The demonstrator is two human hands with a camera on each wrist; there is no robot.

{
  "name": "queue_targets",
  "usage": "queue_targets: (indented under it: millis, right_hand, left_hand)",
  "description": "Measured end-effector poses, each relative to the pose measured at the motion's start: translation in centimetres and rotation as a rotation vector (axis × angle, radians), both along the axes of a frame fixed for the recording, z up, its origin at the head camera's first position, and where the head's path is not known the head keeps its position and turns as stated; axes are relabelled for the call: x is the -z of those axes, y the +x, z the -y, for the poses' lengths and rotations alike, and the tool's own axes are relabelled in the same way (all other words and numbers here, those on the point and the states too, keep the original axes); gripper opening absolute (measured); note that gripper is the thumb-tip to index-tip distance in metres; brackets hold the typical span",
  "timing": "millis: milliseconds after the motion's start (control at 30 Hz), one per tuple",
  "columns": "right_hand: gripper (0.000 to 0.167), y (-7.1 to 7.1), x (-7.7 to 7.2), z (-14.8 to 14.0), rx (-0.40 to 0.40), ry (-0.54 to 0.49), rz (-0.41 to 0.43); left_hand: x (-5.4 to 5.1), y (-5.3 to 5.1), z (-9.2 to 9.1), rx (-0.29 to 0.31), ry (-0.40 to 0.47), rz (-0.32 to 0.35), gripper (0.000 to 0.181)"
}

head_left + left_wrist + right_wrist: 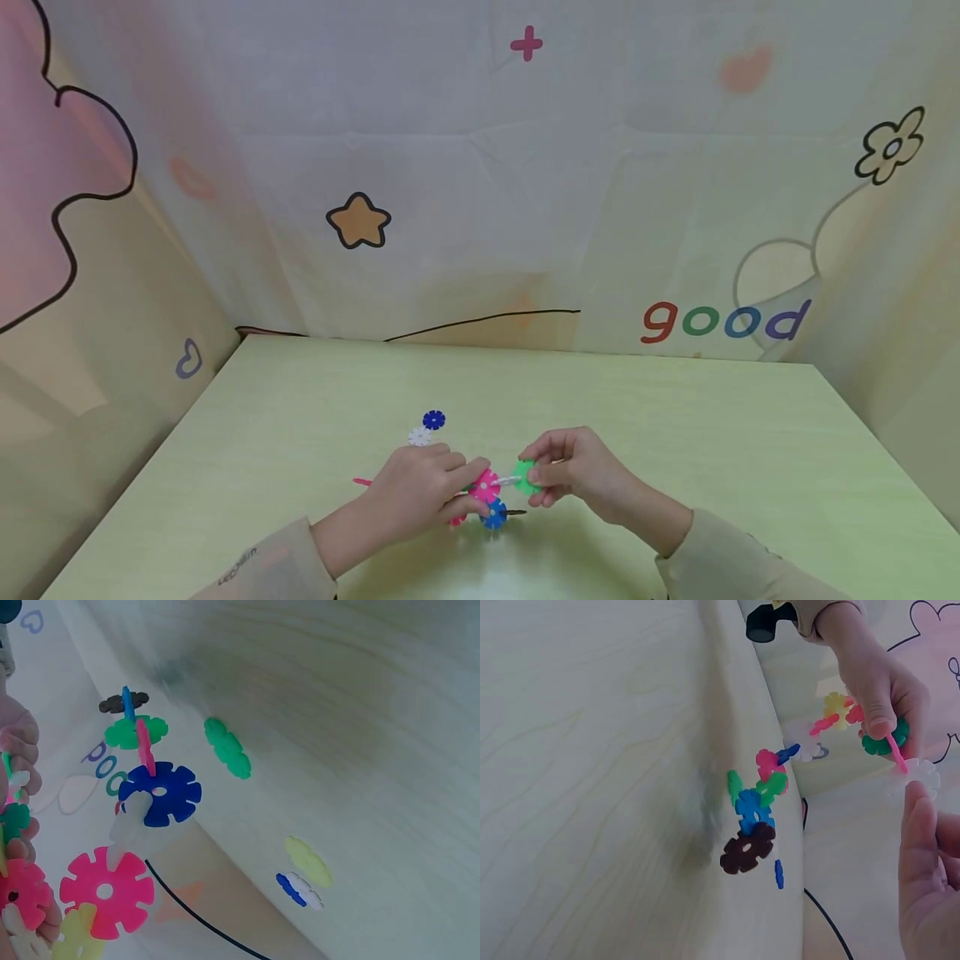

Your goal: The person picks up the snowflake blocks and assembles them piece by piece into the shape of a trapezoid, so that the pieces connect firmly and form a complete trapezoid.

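Both hands work at a chain of notched, flower-shaped plastic discs joined edge to edge. My left hand [420,487] grips the chain in the head view, with a pink disc [485,485] at its fingertips. My right hand [581,471] pinches a light green disc [527,477], and a whitish disc [507,481] sits between the green and pink ones. A hanging run of the chain includes a blue disc [492,514], a brown disc [748,848] and a dark blue disc [161,793]. The left palm hides some discs.
On the pale wooden table [675,417], beyond the left hand, lie a dark blue disc [433,420] and a white disc [420,437]. The left wrist view also shows a loose green disc [227,748] and a yellow disc [308,861]. A printed curtain [480,167] stands behind.
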State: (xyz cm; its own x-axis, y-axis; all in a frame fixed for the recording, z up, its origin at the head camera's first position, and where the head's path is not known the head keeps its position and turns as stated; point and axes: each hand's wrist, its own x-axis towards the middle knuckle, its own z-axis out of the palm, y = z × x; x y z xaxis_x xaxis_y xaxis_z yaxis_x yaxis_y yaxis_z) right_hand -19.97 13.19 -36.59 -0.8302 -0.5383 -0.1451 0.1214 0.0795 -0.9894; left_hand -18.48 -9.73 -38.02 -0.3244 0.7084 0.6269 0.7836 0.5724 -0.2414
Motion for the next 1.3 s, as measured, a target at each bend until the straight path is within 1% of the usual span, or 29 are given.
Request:
queue_targets:
  millis: [67,133,233,367,500,567,600,667,733,800,867,967,1067,1200,1300]
  right_hand:
    - [0.027,0.0,0.1,0.0,-0.002,0.001,0.005]
    - [0.028,-0.1,0.1,0.1,-0.005,0.001,0.008]
    - [0.031,-0.2,0.1,0.0,-0.009,0.011,0.006]
    - [0.035,-0.4,-0.3,0.2,0.0,0.029,-0.003]
    - [0.039,-0.6,-0.5,0.4,0.011,0.023,0.001]
    - [0.04,-0.6,-0.5,0.5,0.012,0.017,0.001]
    - [0.04,-0.6,-0.5,0.5,0.013,0.015,0.0]
    - [0.04,-0.7,-0.4,0.5,0.015,0.01,0.0]
    - [0.04,-0.7,-0.4,0.6,0.019,0.004,0.003]
    - [0.039,-0.8,-0.3,0.6,0.022,0.0,0.005]
    - [0.037,-0.8,-0.3,0.6,0.024,-0.004,0.01]
    - [0.036,-0.9,-0.2,0.7,0.02,-0.007,0.013]
    - [0.038,-1.0,-0.2,0.7,0.01,-0.005,0.012]
    - [0.045,-1.4,-0.2,0.8,0.019,-0.004,0.004]
    - [0.046,-1.8,-0.1,0.8,0.043,0.002,-0.012]
  left_hand:
    - [0.1,0.0,0.0,-0.012,-0.01,0.025,0.037]
    - [0.0,0.0,0.0,-0.039,-0.03,0.075,0.036]
    - [0.0,0.1,0.1,-0.101,-0.065,0.171,0.038]
    - [-0.2,0.2,0.0,-0.172,-0.095,0.332,0.041]
    - [-0.1,0.3,-0.2,-0.194,-0.08,0.487,0.04]
    - [0.0,0.3,-0.4,-0.195,-0.055,0.545,0.04]
    - [0.1,0.3,-0.5,-0.192,-0.04,0.562,0.04]
    - [0.3,0.3,-0.6,-0.183,-0.013,0.575,0.04]
    - [0.5,0.3,-0.8,-0.174,0.004,0.559,0.04]
    - [0.7,0.3,-0.9,-0.169,0.015,0.53,0.04]
    - [0.8,0.3,-1.0,-0.167,0.017,0.505,0.041]
    - [0.8,0.3,-1.0,-0.162,0.01,0.499,0.042]
    - [0.8,0.1,-0.8,-0.157,-0.002,0.483,0.043]
    - [0.5,-0.5,0.1,-0.189,0.002,0.45,0.044]
    - [-0.2,-1.2,1.5,-0.238,0.036,0.434,0.045]
